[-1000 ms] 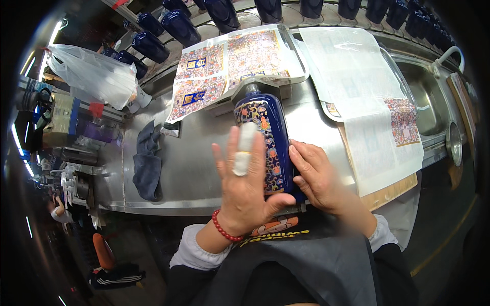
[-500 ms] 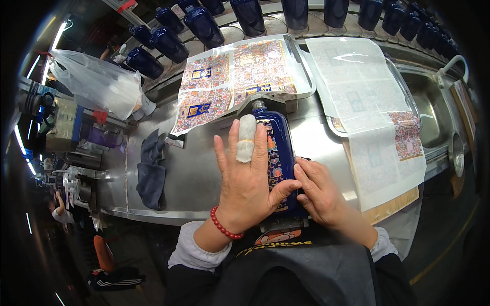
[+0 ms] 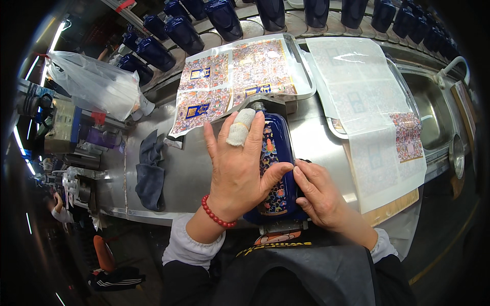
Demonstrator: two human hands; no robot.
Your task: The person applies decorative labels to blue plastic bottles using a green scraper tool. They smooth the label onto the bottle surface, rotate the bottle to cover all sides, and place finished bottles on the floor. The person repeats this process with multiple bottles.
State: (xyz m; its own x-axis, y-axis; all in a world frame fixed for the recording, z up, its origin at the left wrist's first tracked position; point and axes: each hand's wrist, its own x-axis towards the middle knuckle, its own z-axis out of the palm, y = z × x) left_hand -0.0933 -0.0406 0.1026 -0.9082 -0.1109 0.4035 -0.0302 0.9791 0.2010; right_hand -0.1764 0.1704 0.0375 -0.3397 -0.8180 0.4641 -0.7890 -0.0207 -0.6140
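Observation:
A glossy dark-blue bottle (image 3: pixel 285 135) lies on its back before me, its neck pointing away. Its upper face bears a colourful floral decal (image 3: pixel 278 191) with gold lines. Across the left part of that face lies my left hand (image 3: pixel 237 168), fingers stretched and spread, palm down. A white cloth finger cover (image 3: pixel 240 128) sits on one finger, and the hand hides part of the decal. My right hand (image 3: pixel 321 196) holds the bottle's right side, with fingertips near my left thumb. Beyond the neck, printed floral decal sheets (image 3: pixel 206 84) rest on a metal tray (image 3: pixel 309 86).
To the right, a translucent white sheet (image 3: pixel 362 102) covers more decals, beside a metal sink (image 3: pixel 429 109). A dark grey cloth (image 3: pixel 150 173) lies left on the steel table (image 3: pixel 189 168). Blue bottles (image 3: pixel 224 20) stand in rows along the back. A plastic bag (image 3: pixel 97 84) hangs at left.
My left hand has slid left and a little away from me, uncovering more of the decal. The bottles along the back have shifted right. My right hand stays nearly in place.

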